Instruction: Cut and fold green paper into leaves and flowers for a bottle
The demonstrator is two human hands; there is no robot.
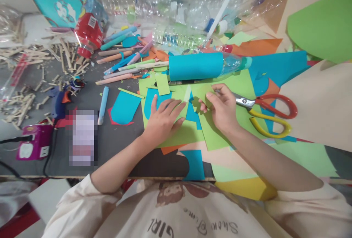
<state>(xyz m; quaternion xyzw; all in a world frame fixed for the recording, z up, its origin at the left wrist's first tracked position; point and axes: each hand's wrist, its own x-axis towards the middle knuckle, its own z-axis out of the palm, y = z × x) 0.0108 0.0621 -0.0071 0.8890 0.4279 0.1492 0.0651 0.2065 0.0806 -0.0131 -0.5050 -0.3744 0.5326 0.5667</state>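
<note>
My left hand [164, 118] lies with fingers spread on a light green paper sheet [176, 137], partly over a blue rounded paper piece [149, 102]. To its right, my right hand [221, 108] is raised with thumb and index finger pinched together; what they hold, if anything, is too small to make out. Scissors [245, 101] with one red and one yellow handle lie at that hand's right side, their blades partly hidden behind it. Between the hands sits a blue paper scrap [193, 111]. Beyond them lies a plastic bottle [233, 64] wrapped in a blue paper band [195, 66].
Left of my hands are a blue rounded cutout on red paper [125, 108], a blue marker [103, 105], a phone [82, 137] and a purple power adapter [34, 142]. Wooden sticks [24, 110], a glue gun [59, 100] and clear bottles [176, 36] crowd the far side.
</note>
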